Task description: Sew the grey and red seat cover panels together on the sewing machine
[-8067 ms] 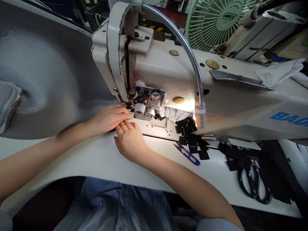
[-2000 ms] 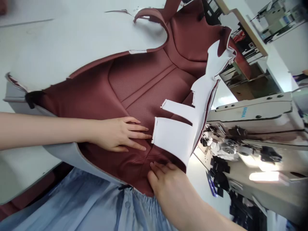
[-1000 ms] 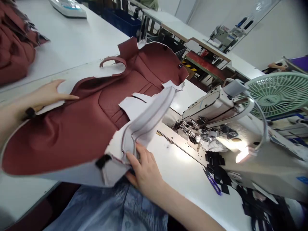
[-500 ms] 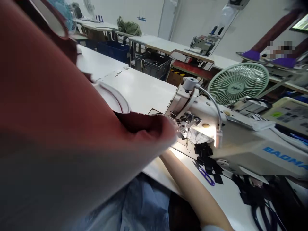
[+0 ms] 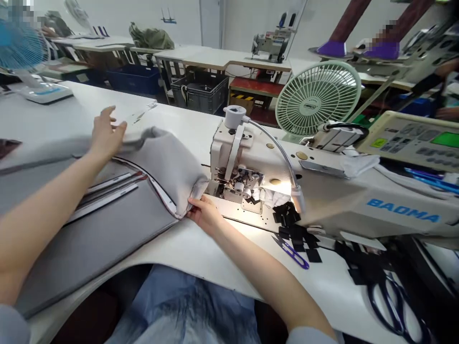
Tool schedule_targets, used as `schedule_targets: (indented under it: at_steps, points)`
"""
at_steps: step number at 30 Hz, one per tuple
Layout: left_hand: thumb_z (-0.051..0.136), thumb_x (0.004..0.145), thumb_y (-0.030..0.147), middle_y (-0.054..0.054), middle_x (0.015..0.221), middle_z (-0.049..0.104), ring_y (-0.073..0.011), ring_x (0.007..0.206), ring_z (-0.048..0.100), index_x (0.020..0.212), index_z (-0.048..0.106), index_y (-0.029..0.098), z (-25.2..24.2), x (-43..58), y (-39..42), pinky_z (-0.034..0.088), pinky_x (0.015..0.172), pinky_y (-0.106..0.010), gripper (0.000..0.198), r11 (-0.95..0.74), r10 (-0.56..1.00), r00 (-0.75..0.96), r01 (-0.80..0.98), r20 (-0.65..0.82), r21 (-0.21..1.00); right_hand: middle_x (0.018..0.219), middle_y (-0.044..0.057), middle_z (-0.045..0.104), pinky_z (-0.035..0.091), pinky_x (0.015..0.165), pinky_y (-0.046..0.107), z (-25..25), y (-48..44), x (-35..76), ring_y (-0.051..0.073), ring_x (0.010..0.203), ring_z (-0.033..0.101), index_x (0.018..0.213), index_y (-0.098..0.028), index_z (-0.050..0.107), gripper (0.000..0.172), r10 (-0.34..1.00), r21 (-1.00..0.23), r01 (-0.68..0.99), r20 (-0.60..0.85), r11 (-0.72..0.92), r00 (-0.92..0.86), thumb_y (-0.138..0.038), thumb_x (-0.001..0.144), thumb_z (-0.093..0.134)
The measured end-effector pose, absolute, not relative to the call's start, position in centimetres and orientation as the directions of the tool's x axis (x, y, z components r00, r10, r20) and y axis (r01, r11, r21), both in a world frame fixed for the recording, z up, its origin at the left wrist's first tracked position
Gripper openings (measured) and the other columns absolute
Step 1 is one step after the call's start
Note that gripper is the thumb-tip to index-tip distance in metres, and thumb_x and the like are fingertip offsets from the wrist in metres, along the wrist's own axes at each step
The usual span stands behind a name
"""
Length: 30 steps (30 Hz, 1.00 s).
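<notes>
A large grey sewn fabric piece (image 5: 143, 224) with dark piped edges lies across the table at left, its upper part folded over in a raised hump. My right hand (image 5: 205, 214) pinches its corner, just left of the sewing machine's needle area (image 5: 238, 184). My left hand (image 5: 106, 131) is over the far edge of the fabric, fingers apart and gripping nothing. White strips with dark red edging (image 5: 107, 196) show in an opening of the piece. Purple thread snips (image 5: 292, 252) lie right of my right forearm, beside black fabric tabs (image 5: 301, 236).
The lit sewing machine (image 5: 322, 191) fills the right side. Dark-handled scissors (image 5: 394, 306) lie at the front right. A green fan (image 5: 319, 98) and a control panel (image 5: 412, 138) stand behind the machine; a blue fan (image 5: 25, 52) is at far left. Other people's arms show in the background.
The fabric, held up close to the camera with its red side showing, has come down flat to the left, grey side up. Both hands are now visible, and the view has shifted.
</notes>
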<state>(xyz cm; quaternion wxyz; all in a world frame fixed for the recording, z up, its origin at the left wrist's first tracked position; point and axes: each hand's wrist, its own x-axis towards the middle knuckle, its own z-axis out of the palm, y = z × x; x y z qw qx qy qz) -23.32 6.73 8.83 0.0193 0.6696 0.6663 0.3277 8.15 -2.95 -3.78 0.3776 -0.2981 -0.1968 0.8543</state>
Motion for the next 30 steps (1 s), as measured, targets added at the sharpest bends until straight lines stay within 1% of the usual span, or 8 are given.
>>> schedule_targets:
  at_steps: [3,7,12,16,20,24,27,30]
  points:
    - [0.043,0.100,0.052,-0.003,0.137,0.053,-0.0226,0.121,0.050,0.137,0.048,0.016,6.6,-20.2,5.8,0.035,0.107,-0.038,0.052,-0.298,0.832,0.042,0.875,0.553,0.382,0.071,-0.002,0.066,0.049,0.057,0.022,-3.7,-2.6,7.9,0.011,0.064,0.059,0.083,-0.018,0.060,0.040,0.759,-0.550,-0.531,-0.377,-0.644,-0.530,-0.024,0.058,0.089]
    - [0.044,0.099,0.041,-0.004,0.116,0.070,-0.0242,0.117,0.057,0.112,0.067,0.020,4.9,-12.6,3.8,0.037,0.104,-0.041,0.033,-0.852,0.514,0.802,0.519,0.305,0.071,0.073,-0.002,0.066,0.048,0.059,0.023,-3.0,-2.9,8.3,0.012,0.066,0.059,0.084,-0.017,0.061,0.041,0.750,-0.552,-0.517,-0.388,-0.654,-0.535,-0.023,0.055,0.089]
    - [0.038,0.100,0.029,-0.003,0.069,0.062,-0.0176,0.068,0.053,0.077,0.059,0.020,2.6,-10.3,3.1,0.038,0.067,-0.033,0.033,-0.888,0.402,0.824,0.457,0.399,-0.050,0.069,-0.005,0.060,0.039,0.054,0.020,-2.4,-3.3,8.8,0.010,0.063,0.054,0.086,-0.019,0.058,0.040,0.770,-0.549,-0.546,-0.371,-0.633,-0.519,-0.027,0.060,0.087]
    - [0.041,0.098,0.029,0.000,0.058,0.050,-0.0181,0.059,0.044,0.066,0.047,0.022,1.6,-11.8,1.3,0.030,0.059,-0.035,0.033,-0.930,0.274,0.799,0.362,0.534,-0.064,0.060,-0.005,0.053,0.039,0.054,0.022,-1.8,-3.0,8.5,0.010,0.055,0.047,0.076,-0.019,0.054,0.037,0.679,-0.462,-0.499,-0.451,-0.733,-0.580,-0.047,0.074,0.078]
    - [0.034,0.100,0.034,-0.001,0.056,0.044,-0.0190,0.056,0.040,0.065,0.041,0.023,1.7,-12.5,-1.2,0.027,0.057,-0.037,0.038,-0.968,0.214,0.833,0.250,0.510,-0.002,0.052,-0.008,0.045,0.033,0.048,0.021,-0.8,-3.3,8.0,0.008,0.047,0.037,0.072,-0.021,0.048,0.041,0.616,-0.515,-0.362,-0.503,-0.777,-0.606,-0.052,0.078,0.074]
    - [0.023,0.104,0.046,-0.003,0.065,0.053,-0.0186,0.061,0.048,0.082,0.054,0.022,3.9,-12.4,-1.8,0.035,0.060,-0.033,0.044,-0.900,0.413,0.792,0.280,0.449,0.334,0.050,-0.012,0.042,0.029,0.045,0.018,0.1,-4.2,7.5,0.006,0.044,0.035,0.079,-0.022,0.045,0.046,0.711,-0.624,-0.374,-0.465,-0.686,-0.528,-0.047,0.069,0.082]
    - [0.026,0.105,0.044,-0.008,0.103,0.066,-0.0196,0.093,0.059,0.118,0.058,0.019,6.4,-11.1,-0.3,0.046,0.082,-0.030,0.043,-0.707,0.679,0.678,0.503,0.280,0.497,0.051,-0.013,0.044,0.031,0.042,0.018,1.1,-5.0,7.0,0.006,0.042,0.035,0.083,-0.023,0.044,0.042,0.777,-0.733,-0.328,-0.423,-0.596,-0.467,-0.043,0.069,0.079]
    - [0.033,0.103,0.044,-0.007,0.119,0.066,-0.0229,0.118,0.053,0.114,0.068,0.021,7.6,-9.3,2.2,0.039,0.105,-0.034,0.043,-0.683,0.672,0.734,0.562,0.098,0.466,0.056,-0.013,0.047,0.031,0.038,0.019,2.2,-5.8,6.7,0.006,0.041,0.037,0.096,-0.023,0.048,0.038,0.822,-0.835,-0.242,-0.357,-0.493,-0.444,-0.035,0.072,0.074]
